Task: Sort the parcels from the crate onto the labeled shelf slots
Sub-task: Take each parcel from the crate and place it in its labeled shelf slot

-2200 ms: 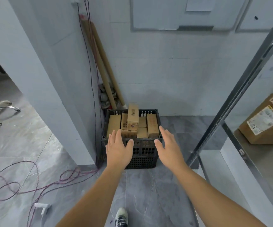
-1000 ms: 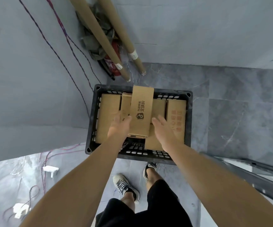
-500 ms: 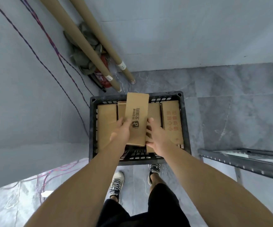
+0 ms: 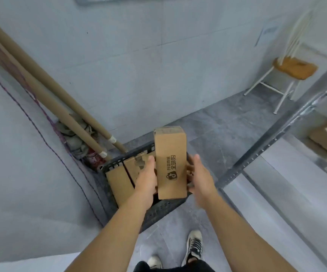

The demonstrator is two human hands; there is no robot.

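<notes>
One box [image 4: 170,161] clamped between left hand [image 4: 147,177] and right hand [image 4: 201,178], above one crate [image 4: 158,210]; two more boxes [image 4: 117,180] showing inside, two tubes [image 4: 41,72] leaning nearby.

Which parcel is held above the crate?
The long carton with the black bag logo, gripped between left hand and right hand; the other parcels lie in the crate.

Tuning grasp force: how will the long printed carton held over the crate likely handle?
Probably stiff: the carton shows straight edges between the left hand and right hand. Likely light for its size, since it is held by its near half alone. Long and narrow, so apt to tip if stood on end.
</notes>
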